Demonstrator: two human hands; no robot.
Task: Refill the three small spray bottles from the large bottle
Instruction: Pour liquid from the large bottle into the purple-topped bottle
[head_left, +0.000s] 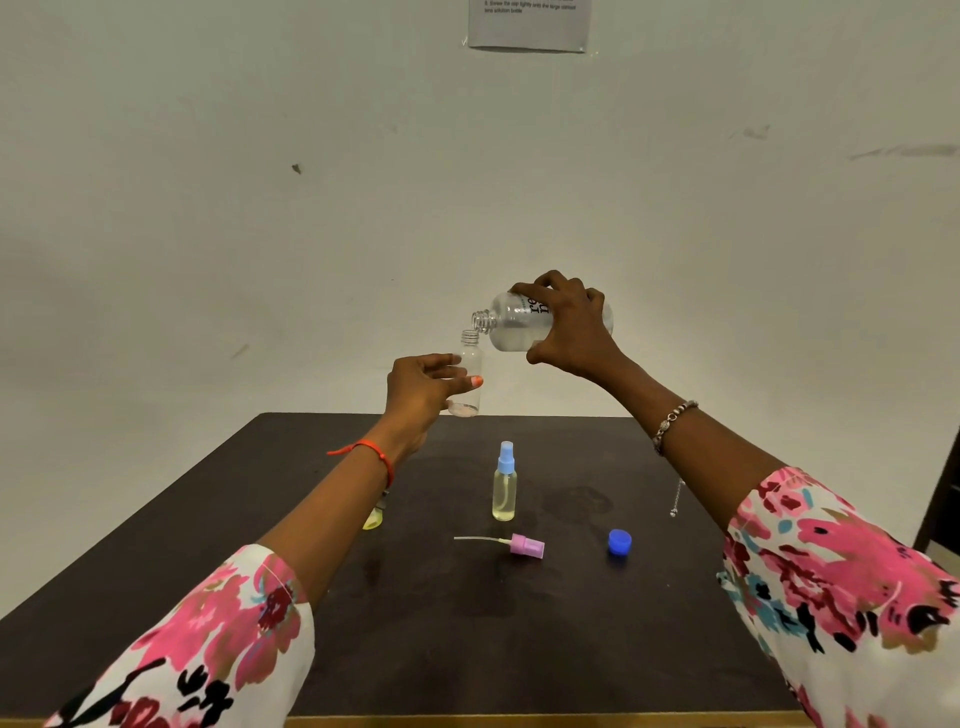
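Observation:
My right hand (569, 325) grips the large clear bottle (511, 322), tipped on its side with its open neck pointing left, just above the mouth of a small clear spray bottle (470, 371). My left hand (423, 387) holds that small bottle upright, uncapped, above the table's far edge. A pink spray head (527, 545) with its tube lies on the table. A small bottle with a blue spray cap (505, 483) and yellowish liquid stands in the middle. A third small yellow bottle (373, 519) is mostly hidden behind my left forearm.
A blue screw cap (619, 542) lies on the dark table (467, 649) to the right of the pink spray head. A small chain (677, 496) hangs by my right forearm. A paper sheet (529, 23) is taped on the wall.

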